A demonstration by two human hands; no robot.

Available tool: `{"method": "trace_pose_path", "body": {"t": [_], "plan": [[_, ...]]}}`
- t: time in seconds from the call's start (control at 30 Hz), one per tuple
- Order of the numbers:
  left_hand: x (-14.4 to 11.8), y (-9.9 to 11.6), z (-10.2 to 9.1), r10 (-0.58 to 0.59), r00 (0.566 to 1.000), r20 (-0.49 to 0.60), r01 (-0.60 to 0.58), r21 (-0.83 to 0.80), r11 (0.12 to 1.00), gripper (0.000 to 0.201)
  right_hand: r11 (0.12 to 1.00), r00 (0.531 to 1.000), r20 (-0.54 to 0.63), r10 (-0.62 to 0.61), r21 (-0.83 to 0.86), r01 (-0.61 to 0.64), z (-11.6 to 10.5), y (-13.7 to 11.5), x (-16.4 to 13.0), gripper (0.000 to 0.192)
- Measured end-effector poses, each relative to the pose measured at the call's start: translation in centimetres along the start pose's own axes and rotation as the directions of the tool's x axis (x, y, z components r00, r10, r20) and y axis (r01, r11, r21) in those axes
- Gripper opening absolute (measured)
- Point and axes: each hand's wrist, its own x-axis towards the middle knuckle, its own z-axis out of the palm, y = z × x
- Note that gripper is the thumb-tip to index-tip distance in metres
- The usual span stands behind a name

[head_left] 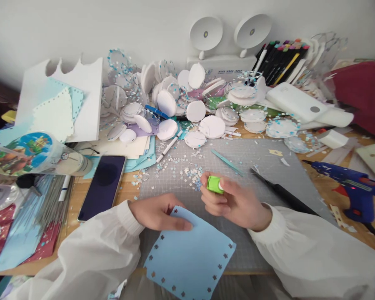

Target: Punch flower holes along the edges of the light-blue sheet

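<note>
My left hand grips the upper left edge of a light blue paper sheet, thumb on top and fingers beneath. Small flower-shaped holes run along the sheet's edges. To the right, my right hand is closed around a small bright green craft punch, held above the grey cutting mat and apart from the paper. Tiny blue and white punched paper flowers lie scattered on the mat just beyond my hands.
Right of my hands lie black tweezers and a blue glue gun. A phone and a drink cup are at left. White paper discs crowd the back, below a twin-headed lamp and several markers.
</note>
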Motion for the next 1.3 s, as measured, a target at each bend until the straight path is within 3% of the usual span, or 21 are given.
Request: {"method": "trace_pose_path", "body": {"t": [0.27,0.73,0.9,1.13,1.2,1.23,1.3], "plan": [[-0.12,-0.07,0.08,-0.041,0.998,-0.053,0.036,-0.093,0.995,0.035,0.981,0.982,-0.128,-0.140,-0.150,0.120,-0.27,0.23,0.12,0.035],[0.00,-0.46,0.18,0.002,0.994,-0.106,-0.008,-0.055,0.998,0.038,0.946,0.973,-0.074,-0.219,-0.260,0.193,-0.42,0.13,-0.45,0.030],[0.05,-0.41,0.15,0.002,0.994,-0.110,-0.008,-0.058,0.998,0.038,0.970,0.989,-0.077,-0.126,-0.218,0.106,-0.54,-0.06,-0.28,0.034],[0.24,-0.49,0.15,0.037,0.989,-0.146,-0.029,0.056,0.998,0.036,0.996,0.997,-0.001,0.080,-0.036,-0.080,0.10,-0.56,0.24,0.070],[0.50,-0.43,0.28,0.126,0.965,-0.232,-0.092,0.153,0.984,0.029,0.996,0.997,-0.016,0.081,-0.037,-0.081,0.25,-0.66,0.32,0.069],[0.63,-0.40,0.34,0.205,0.930,-0.304,-0.135,0.235,0.962,0.026,0.996,0.997,-0.029,0.077,-0.049,-0.079,0.30,-0.66,0.35,0.067],[0.86,-0.33,0.46,0.405,0.791,-0.459,-0.192,0.443,0.876,0.026,0.991,0.995,-0.066,0.075,-0.103,-0.081,0.33,-0.50,0.42,0.065]]}}
